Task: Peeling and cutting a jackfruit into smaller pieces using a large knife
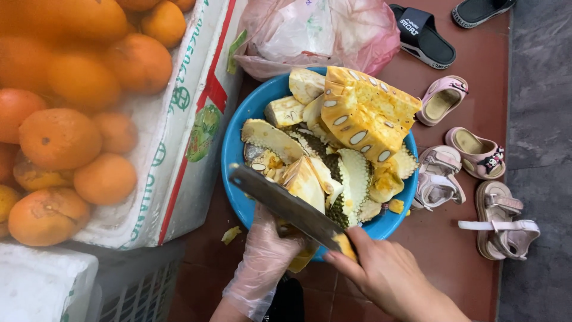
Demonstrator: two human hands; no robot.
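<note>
Nearest, at the bottom centre of the frame, the left hand (265, 256) wears a thin clear plastic glove and is curled around a wedge of jackfruit (307, 182), gripping it from below at the near rim of the blue bowl (235, 149). Just to its right, the bare right hand (387, 277) is closed around the handle end of a cleaver (289, 206), whose broad dark blade slants from lower right up to the left across the wedge and over the near edge of the bowl. A small yellow scrap of fruit (231, 234) lies on the reddish tiled floor (441, 250) just left of the gloved hand.

Beyond the hands, the bowl is heaped with cut jackfruit: pale fibrous pieces, green spiky rind, and one large yellow chunk (366, 113) studded with seeds sitting on top toward the upper right of the pile.

At the left of the frame, a white foam box (179, 137) holds a heap of oranges (65, 119), and another white box (42, 283) sits in the lower left corner. At the right, several small pink and beige children's sandals (471, 173) lie scattered on the floor.

Farthest, at the top, a crumpled pink plastic bag (322, 33) touches the far rim of the bowl, with black slide sandals (423, 36) to its right.
</note>
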